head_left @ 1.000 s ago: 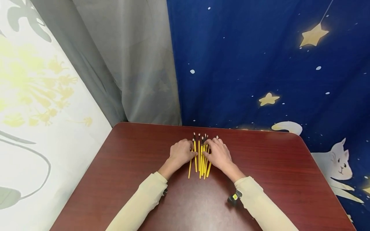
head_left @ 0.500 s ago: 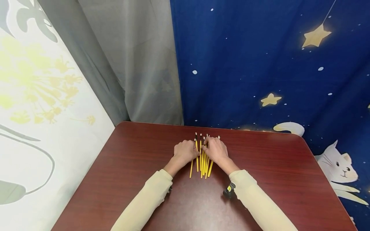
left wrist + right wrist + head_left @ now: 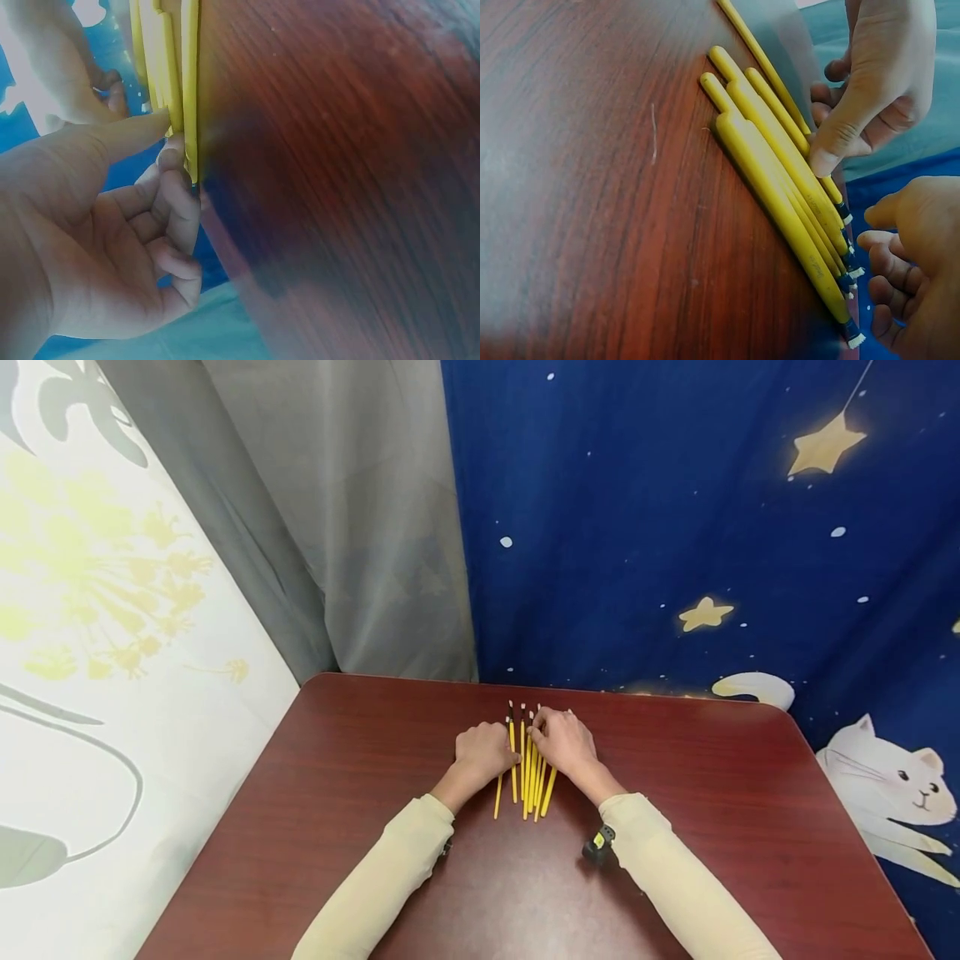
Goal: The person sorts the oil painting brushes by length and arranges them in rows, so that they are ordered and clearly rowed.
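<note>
Head view: both hands, left (image 3: 483,750) and right (image 3: 564,742), press about six yellow brushes (image 3: 530,768) together.

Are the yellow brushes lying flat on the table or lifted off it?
Lying flat: the yellow brushes rest side by side on the table, between both hands.

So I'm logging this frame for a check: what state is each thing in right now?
Yellow brushes: lying flat on the table, bunched side by side, bristle ends pointing away from the person.
Left hand: fingers curled, thumb pressed against the bunch's left side.
Right hand: resting on the bunch's right side, thumb touching a brush.
Table: bearing the brushes and both hands.
</note>
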Available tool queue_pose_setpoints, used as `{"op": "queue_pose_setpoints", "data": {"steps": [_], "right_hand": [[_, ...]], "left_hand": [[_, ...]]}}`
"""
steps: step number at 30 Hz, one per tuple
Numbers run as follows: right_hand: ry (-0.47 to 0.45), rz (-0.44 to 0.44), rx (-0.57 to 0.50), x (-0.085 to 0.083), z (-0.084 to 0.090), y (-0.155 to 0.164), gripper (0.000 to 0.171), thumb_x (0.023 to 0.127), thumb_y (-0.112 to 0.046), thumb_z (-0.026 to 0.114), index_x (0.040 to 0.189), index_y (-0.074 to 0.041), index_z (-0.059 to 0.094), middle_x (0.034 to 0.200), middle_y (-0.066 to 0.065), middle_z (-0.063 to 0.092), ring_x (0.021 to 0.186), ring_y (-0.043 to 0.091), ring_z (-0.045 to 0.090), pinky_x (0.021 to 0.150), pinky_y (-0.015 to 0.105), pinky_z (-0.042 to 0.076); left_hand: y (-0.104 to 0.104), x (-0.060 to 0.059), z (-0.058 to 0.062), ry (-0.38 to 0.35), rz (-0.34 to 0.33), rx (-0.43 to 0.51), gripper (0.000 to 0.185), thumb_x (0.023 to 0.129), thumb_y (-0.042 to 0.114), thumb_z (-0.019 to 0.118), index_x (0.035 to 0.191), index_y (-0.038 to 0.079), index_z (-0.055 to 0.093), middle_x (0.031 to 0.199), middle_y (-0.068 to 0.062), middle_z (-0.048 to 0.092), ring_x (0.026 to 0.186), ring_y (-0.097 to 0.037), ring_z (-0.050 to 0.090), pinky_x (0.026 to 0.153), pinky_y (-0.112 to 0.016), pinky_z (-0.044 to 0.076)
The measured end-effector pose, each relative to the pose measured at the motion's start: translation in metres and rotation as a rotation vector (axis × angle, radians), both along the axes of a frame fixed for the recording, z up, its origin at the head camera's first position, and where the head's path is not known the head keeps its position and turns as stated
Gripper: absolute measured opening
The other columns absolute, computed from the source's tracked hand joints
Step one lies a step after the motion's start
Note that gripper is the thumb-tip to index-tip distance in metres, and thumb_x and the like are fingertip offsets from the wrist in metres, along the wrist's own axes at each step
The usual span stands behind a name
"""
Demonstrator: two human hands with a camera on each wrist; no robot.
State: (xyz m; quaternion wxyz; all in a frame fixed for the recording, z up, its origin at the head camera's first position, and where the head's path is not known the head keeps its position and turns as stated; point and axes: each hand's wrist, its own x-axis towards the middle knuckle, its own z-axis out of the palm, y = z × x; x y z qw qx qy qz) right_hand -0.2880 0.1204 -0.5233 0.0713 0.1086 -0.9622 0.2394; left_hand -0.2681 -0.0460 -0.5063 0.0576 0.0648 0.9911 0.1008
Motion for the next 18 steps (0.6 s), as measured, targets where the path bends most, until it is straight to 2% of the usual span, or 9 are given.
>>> {"op": "queue_pose_setpoints", "data": {"steps": [5, 9, 13, 16, 18], "right_hand": [[-0.009, -0.037, -0.029, -0.0038, 0.0038, -0.0007, 0.026, 0.108, -0.034, 0.058, 0.098, -0.014, 0.072, 0.073, 0.005, 0.063, 0.065, 0.022, 0.057, 0.058, 0.035, 0.042], [-0.051, -0.033, -0.013, -0.0047, 0.0037, -0.0031, 0.022, 0.106, -0.033, 0.062, 0.092, -0.017, 0.07, 0.071, 0.003, 0.062, 0.062, 0.021, 0.056, 0.059, 0.039, 0.046], [-0.074, -0.017, 0.037, -0.0046, 0.0035, -0.0051, 0.021, 0.1, -0.031, 0.072, 0.082, -0.021, 0.067, 0.07, -0.001, 0.064, 0.059, 0.019, 0.056, 0.085, 0.048, 0.058], [-0.084, -0.002, 0.06, -0.0038, 0.0037, -0.0055, 0.022, 0.098, -0.029, 0.075, 0.079, -0.021, 0.066, 0.071, -0.003, 0.065, 0.059, 0.018, 0.056, 0.105, 0.052, 0.052], [-0.096, 0.01, 0.063, -0.0034, 0.0035, -0.0052, 0.023, 0.097, -0.029, 0.076, 0.078, -0.021, 0.066, 0.071, -0.003, 0.065, 0.058, 0.017, 0.057, 0.107, 0.052, 0.051]], "left_hand": [[0.0047, -0.0024, 0.0022, -0.003, 0.0, -0.046, 0.034, 0.091, 0.047, 0.079, 0.08, 0.016, 0.07, 0.077, -0.004, 0.068, 0.066, -0.023, 0.063, 0.064, -0.042, 0.056], [0.0061, -0.0025, 0.0018, -0.018, 0.003, -0.06, 0.033, 0.092, 0.046, 0.079, 0.08, 0.016, 0.071, 0.076, -0.004, 0.068, 0.065, -0.023, 0.063, 0.063, -0.041, 0.055], [0.0063, -0.0018, 0.0009, -0.023, 0.002, -0.069, 0.037, 0.092, 0.047, 0.078, 0.074, 0.017, 0.068, 0.07, -0.003, 0.064, 0.061, -0.021, 0.059, 0.058, -0.039, 0.052], [0.0066, -0.0014, 0.0007, -0.013, -0.004, -0.077, 0.039, 0.093, 0.047, 0.078, 0.071, 0.017, 0.066, 0.067, -0.003, 0.062, 0.059, -0.021, 0.058, 0.057, -0.038, 0.05], [0.0068, -0.0012, 0.0007, -0.01, -0.006, -0.08, 0.04, 0.093, 0.046, 0.078, 0.069, 0.017, 0.065, 0.066, -0.003, 0.061, 0.058, -0.021, 0.058, 0.056, -0.038, 0.05]]}}
